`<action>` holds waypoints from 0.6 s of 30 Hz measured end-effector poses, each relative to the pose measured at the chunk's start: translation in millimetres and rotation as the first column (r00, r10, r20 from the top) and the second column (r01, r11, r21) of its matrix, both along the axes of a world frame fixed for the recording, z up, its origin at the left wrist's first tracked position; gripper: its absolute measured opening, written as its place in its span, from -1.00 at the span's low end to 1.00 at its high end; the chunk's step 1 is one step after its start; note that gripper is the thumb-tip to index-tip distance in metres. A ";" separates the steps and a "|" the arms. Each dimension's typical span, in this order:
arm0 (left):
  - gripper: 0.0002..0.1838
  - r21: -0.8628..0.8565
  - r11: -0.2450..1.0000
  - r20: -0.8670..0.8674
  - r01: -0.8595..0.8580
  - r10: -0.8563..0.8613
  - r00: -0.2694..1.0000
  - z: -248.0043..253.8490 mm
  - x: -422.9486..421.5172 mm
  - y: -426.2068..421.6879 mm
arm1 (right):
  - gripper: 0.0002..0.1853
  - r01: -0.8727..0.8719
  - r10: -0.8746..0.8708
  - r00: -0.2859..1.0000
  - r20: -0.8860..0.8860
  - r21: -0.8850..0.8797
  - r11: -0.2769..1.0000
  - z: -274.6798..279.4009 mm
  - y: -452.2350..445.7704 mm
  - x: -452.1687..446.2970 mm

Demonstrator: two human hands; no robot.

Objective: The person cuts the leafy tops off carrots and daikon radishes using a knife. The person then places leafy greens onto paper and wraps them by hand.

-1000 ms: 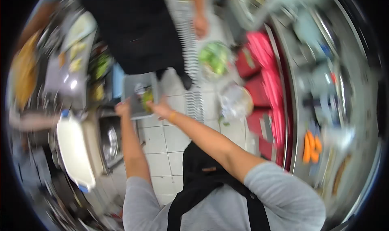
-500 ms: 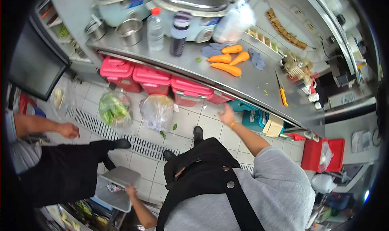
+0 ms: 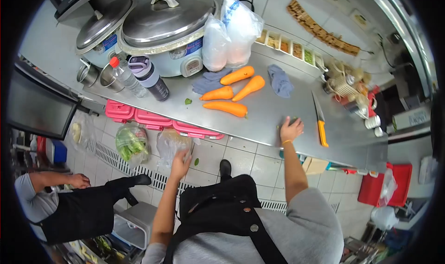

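Observation:
My right hand [image 3: 291, 129] lies on the steel counter [image 3: 271, 118] near its front edge, fingers spread, with small green scraps beside the fingers. A knife with a yellow handle [image 3: 322, 133] rests to the right of that hand, apart from it. Several orange carrots [image 3: 225, 108] lie further left on the counter, between two grey-blue cloths [image 3: 280, 81]. In the air in front of the counter is my left hand [image 3: 181, 164], its fingers apart and nothing in it. Behind it on the floor stands a clear plastic bag [image 3: 168, 146], partly covered by the hand.
Rice cookers [image 3: 169, 23], a water bottle [image 3: 127, 78] and a dark tumbler [image 3: 153, 83] crowd the counter's left. Pink lidded bins [image 3: 153, 119] sit underneath. A bag of greens [image 3: 131, 146] is on the floor. At left sits a co-worker [image 3: 79, 203] beside a grey bin [image 3: 139, 222].
My left hand has let go of the grey bin's rim and moved forward and up. My right hand has come from below the counter edge onto its top. The view has shifted nearer the counter.

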State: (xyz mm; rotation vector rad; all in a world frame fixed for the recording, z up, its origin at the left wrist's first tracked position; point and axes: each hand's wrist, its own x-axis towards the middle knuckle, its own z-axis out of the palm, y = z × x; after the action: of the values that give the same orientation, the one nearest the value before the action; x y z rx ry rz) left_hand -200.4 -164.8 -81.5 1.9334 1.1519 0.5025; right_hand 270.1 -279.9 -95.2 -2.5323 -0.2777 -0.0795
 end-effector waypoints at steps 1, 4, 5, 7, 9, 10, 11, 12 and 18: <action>-0.57 0.076 0.997 -0.039 0.013 -0.010 0.999 20.1 27.9 24.9 | -0.24 -0.175 0.174 0.983 0.054 0.007 0.985 -2.4 16.9 -12.0; -0.56 0.389 0.920 -0.090 0.037 -0.002 0.996 41.0 94.7 103.0 | -0.26 -0.353 0.332 0.926 0.181 0.093 0.931 -1.0 78.8 -39.2; -0.58 0.487 0.873 -0.147 0.023 0.056 0.988 44.0 115.9 122.5 | -0.27 -0.366 0.316 0.911 0.264 0.165 0.916 3.2 96.5 -33.7; -0.60 0.569 0.821 -0.215 0.050 0.090 0.973 35.7 136.3 145.9 | -0.24 -0.312 0.260 0.907 0.331 0.114 0.943 17.5 120.4 -6.7; -0.65 0.586 0.798 -0.334 0.138 0.083 0.939 12.6 138.5 166.6 | -0.23 -0.485 0.378 0.817 0.436 0.165 0.859 22.8 138.4 43.4; -0.65 0.573 0.805 -0.343 0.152 0.067 0.937 11.0 138.1 164.1 | -0.28 -0.543 0.442 0.778 0.447 0.124 0.830 33.3 145.8 62.5; -0.65 0.467 0.879 -0.358 0.095 0.090 0.929 14.8 136.5 156.5 | -0.34 -0.601 0.507 0.731 0.457 0.081 0.795 40.1 152.2 81.0; -0.64 0.356 0.934 -0.375 0.031 0.112 0.920 14.3 136.5 146.7 | -0.34 -0.596 0.507 0.736 0.449 0.073 0.800 35.9 155.7 99.1; -0.68 0.038 0.984 0.096 0.174 -0.177 0.980 16.9 188.8 -2.9 | -0.63 -0.762 0.739 0.639 0.216 0.044 0.646 -13.5 146.3 198.7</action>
State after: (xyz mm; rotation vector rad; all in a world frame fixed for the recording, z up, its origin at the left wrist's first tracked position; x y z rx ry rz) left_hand -11.6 -167.7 -64.6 1.9904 0.9059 0.5166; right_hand 468.7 -133.6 -108.7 -2.0749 -1.3426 0.0068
